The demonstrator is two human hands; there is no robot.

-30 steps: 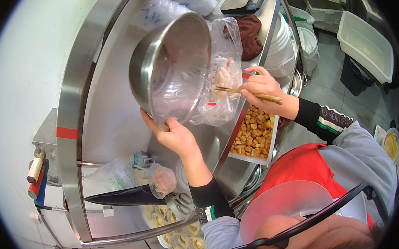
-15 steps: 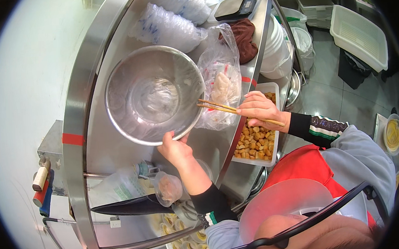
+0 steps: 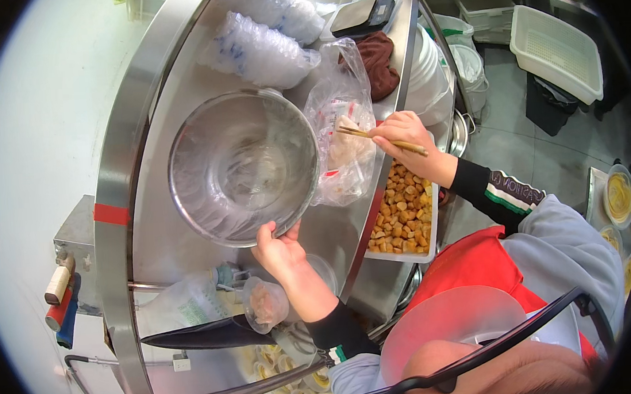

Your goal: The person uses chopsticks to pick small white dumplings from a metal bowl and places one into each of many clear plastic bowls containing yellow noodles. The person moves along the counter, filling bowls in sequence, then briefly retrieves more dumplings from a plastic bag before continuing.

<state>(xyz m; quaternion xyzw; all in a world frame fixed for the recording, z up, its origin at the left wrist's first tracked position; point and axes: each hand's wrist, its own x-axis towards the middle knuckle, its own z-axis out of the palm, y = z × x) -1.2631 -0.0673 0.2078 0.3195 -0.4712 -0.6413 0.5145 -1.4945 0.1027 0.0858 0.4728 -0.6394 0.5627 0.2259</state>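
My left hand [image 3: 281,250] is closed on the near rim of a wide steel bowl [image 3: 200,168], which shows only whitish smears inside. In my right hand [image 3: 408,141] I hold a pair of wooden chopsticks [image 3: 370,135], their tips close together and pointing left. Under or just behind those tips lies a clear plastic bag [image 3: 340,184] with a pale lump inside, beside the bowl's right edge. I cannot tell whether the tips touch it. Below my right hand is a white tray [image 3: 423,257] of brown cubed food.
Plastic-wrapped stacks [image 3: 261,51], a black kitchen scale [image 3: 365,16] and a brown cloth [image 3: 378,64] line the far side of the steel counter. A clear tub [image 3: 266,303] stands by my left forearm. White buckets [image 3: 428,79] and an off-white basket [image 3: 558,52] are at the right.
My right hand has drawn the chopsticks up and right, away from the bowl's edge to over the bag. The bowl's tilt has changed and its near rim sits slightly lower in view.
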